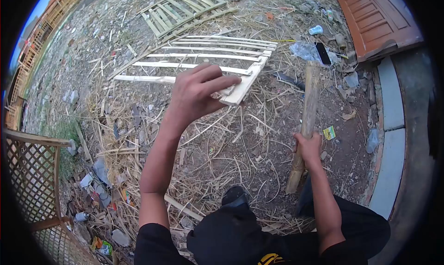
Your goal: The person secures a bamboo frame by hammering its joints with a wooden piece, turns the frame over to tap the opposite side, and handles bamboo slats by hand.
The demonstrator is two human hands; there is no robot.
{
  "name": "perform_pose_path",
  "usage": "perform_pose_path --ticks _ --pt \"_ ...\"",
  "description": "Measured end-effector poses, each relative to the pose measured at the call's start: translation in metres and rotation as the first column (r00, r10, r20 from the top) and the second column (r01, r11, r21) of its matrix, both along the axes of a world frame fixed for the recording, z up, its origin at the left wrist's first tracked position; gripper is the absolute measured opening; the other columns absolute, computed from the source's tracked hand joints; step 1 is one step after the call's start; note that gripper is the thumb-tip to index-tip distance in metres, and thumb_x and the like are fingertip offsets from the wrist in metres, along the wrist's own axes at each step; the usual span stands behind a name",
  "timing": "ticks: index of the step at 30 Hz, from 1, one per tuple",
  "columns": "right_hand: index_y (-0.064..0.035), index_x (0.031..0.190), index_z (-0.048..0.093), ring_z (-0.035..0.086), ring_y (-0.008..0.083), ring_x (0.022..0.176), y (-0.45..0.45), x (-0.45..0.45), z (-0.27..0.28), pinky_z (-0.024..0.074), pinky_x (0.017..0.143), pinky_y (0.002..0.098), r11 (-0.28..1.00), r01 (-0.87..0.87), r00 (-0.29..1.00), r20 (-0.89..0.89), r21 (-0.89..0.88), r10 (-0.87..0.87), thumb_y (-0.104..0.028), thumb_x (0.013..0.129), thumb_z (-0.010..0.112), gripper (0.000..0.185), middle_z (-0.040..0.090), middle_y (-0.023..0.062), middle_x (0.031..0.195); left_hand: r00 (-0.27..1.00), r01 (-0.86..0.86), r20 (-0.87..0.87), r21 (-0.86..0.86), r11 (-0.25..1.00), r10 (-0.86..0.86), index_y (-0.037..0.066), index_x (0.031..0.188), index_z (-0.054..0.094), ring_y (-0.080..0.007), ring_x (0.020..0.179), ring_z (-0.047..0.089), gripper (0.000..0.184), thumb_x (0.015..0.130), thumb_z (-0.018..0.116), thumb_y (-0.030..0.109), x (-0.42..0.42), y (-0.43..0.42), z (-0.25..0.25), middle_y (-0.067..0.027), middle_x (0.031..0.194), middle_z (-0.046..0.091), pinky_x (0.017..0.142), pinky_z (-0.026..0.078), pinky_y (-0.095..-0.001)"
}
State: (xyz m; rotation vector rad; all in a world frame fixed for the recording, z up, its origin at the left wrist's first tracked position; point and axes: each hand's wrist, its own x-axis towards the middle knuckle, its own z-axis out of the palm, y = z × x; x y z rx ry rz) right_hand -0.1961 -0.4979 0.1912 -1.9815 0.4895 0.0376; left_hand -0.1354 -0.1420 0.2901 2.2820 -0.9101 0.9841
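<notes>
My left hand (pixel 199 90) is closed on the near corner of a pale slatted bamboo panel (pixel 252 82), its fingers bent over the wide end strip. The panel's thin slats stretch away to the left, past the hand. Lower on the right, my right hand (pixel 309 149) is wrapped round a thick bamboo pole (pixel 311 98), which leans nearly upright with its lower end by my leg. The panel and the pole are apart.
Another slatted panel (pixel 182 10) lies at the top. A phone (pixel 323 53) rests near plastic at upper right. A brown door (pixel 377 15) stands at the right, above a tiled edge (pixel 388 168). Lattice (pixel 32 172) is at left. Bamboo scraps litter the ground.
</notes>
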Motion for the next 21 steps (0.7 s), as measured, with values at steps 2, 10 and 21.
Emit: perform_pose_path --ticks 2,10,21 --pt "0.0001 0.083 0.059 0.061 0.0162 0.046 0.006 0.001 0.006 0.0481 0.042 0.0326 1.000 0.001 1.000 0.006 0.001 -0.001 -0.014 0.082 0.079 0.025 0.061 0.0053 0.061 0.999 0.016 0.038 -0.041 0.999 -0.014 0.018 0.102 0.082 -0.0134 0.064 0.056 0.047 0.059 0.094 0.032 0.019 0.007 0.029 0.0016 0.072 0.057 0.055 0.043 -0.0316" --pt "0.0000 0.082 0.059 0.062 0.0171 0.046 0.008 0.007 0.002 0.0487 0.042 0.0330 1.000 0.011 1.000 -0.006 0.013 -0.011 -0.014 0.081 0.080 0.025 0.061 0.0057 0.061 0.999 0.028 0.039 -0.161 0.987 -0.023 0.009 0.097 0.080 -0.0102 0.071 0.065 0.023 0.076 0.088 0.016 0.073 0.044 0.110 -0.0020 0.090 0.076 0.058 0.050 -0.0259" --pt "0.0036 0.084 0.061 0.062 0.0170 0.046 0.005 0.015 0.002 0.0486 0.042 0.0327 0.997 -0.011 0.995 0.100 0.072 0.004 -0.013 0.081 0.080 0.025 0.062 0.0070 0.062 0.977 -0.082 0.175 -0.234 0.969 0.125 -0.001 0.094 0.075 -0.0121 0.060 0.062 0.042 0.088 0.079 0.040 0.018 0.076 0.257 -0.0065 0.070 0.066 0.055 0.048 -0.0269"
